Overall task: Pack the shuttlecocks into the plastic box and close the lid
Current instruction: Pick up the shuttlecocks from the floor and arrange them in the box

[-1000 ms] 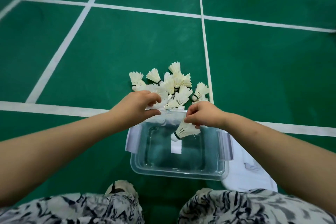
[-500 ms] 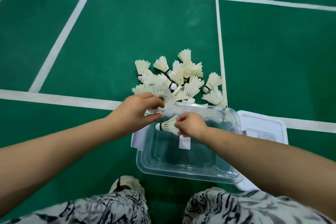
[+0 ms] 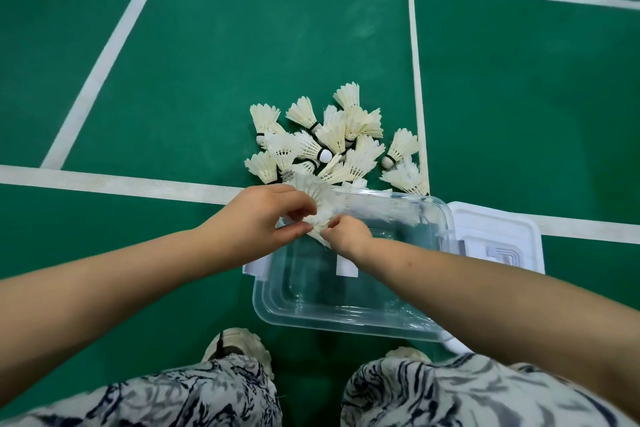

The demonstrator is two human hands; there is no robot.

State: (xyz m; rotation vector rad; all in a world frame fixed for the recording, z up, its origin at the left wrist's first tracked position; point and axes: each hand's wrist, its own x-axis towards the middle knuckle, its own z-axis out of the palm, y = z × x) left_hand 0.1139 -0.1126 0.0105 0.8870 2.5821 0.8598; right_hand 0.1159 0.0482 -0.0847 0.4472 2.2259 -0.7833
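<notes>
Compared with a second ago, the right hand has been carried from the middle of the plastic box to its far-left corner, where it now meets the left hand at the centre of the frame. A held shuttlecock is pinched between the curled fingers of both hands; whether each hand has its own cannot be told, as the feathers are blurred. The box interior is seen to be empty, so no shuttlecock appears to have been released yet. The pile of shuttlecocks lies on the green floor just above the box, and the lid rests at the box's right, partly beneath it.
</notes>
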